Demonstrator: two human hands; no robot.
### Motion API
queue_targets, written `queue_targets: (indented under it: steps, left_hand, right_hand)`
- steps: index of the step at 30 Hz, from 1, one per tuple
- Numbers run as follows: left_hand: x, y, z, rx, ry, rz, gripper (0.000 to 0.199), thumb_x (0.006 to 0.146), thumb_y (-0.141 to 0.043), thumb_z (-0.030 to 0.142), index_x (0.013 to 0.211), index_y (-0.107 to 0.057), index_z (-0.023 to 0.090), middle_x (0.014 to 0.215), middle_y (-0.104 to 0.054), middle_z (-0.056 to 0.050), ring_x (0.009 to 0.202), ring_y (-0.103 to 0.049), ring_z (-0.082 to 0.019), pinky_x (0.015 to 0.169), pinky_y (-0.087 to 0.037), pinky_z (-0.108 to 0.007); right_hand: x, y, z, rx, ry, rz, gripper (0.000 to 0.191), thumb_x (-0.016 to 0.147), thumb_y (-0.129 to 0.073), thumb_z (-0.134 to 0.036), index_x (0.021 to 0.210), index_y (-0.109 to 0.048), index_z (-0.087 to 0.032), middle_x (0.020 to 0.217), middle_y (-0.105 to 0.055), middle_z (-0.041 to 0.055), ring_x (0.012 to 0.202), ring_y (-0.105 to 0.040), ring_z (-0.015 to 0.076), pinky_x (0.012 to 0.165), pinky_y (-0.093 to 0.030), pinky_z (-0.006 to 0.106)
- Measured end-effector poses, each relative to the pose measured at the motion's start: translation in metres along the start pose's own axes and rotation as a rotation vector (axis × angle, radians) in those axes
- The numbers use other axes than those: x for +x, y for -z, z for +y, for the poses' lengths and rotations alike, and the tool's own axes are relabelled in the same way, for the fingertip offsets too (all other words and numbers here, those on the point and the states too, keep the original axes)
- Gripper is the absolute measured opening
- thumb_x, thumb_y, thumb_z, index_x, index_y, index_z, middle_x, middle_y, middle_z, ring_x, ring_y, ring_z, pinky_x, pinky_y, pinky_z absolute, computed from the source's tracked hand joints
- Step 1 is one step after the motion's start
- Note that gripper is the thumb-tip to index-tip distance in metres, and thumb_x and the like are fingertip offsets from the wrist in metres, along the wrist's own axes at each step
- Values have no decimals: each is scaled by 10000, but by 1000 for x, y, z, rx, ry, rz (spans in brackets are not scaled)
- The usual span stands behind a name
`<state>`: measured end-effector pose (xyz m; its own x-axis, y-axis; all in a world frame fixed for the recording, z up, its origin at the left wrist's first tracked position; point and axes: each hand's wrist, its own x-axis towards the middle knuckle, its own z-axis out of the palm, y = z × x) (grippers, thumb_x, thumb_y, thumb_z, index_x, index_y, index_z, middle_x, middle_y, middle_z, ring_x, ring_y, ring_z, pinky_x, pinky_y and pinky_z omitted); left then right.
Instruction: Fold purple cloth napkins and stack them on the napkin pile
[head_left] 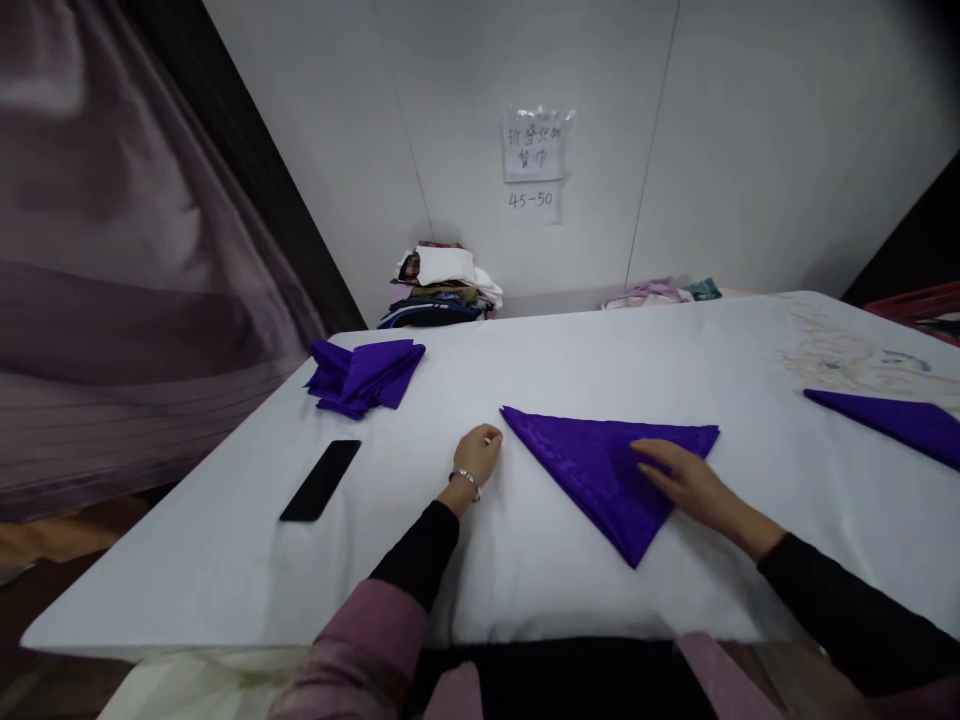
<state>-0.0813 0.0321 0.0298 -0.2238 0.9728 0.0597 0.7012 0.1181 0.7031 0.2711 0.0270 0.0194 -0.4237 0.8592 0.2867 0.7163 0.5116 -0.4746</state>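
A purple cloth point(592, 460) lies folded into a triangle on the white-covered table point(420, 560), one corner pointing towards me. My right hand point(679, 478) rests on its right part, fingers extended and a little apart. Just left of the cloth's left corner is my left hand point(478, 455), wearing a bracelet, with its fingers curled together. Whether anything is between those fingers is too small to make out.
At the back left of the table sits a bunch of purple cloths point(364, 375), with a black phone point(321, 481) nearer me. Another purple cloth point(892, 418) lies at the right. Stacked clothes point(442, 285) stand behind the table's far edge.
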Motion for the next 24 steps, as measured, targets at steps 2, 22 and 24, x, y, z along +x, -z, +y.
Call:
queue_targets:
  steps: [2,22,24]
  left_hand:
    - [17,0,-3,58,7,71,142,793,-522,273,829,-639,199,915,-649,-36,783,-585,-159,769,-448,-300]
    - [65,-28,-17,110,-184,24,251,785,-538,210,1010,-633,270,1345,-480,4,1336,-265,-220,1082,-219,-446]
    - [68,-29,-17,104,-201,8,160,799,-542,256,921,-646,250,1342,-481,-11,1340,-253,-230,1082,-213,-462]
  right_hand:
    - [19,-10,-40,84,26,-99,347,865,-421,-376,1127,-593,-229,1122,-632,84,1028,-577,242,888,-455,407]
    - [170,-114,-83,172,-43,-207,298,781,-530,-174,1061,-634,-177,977,-672,63,865,-608,188,774,-459,285]
    - [171,-117,-83,182,-48,-205,276,777,-519,-152,1023,-643,-173,904,-676,54,806,-607,180,734,-462,280]
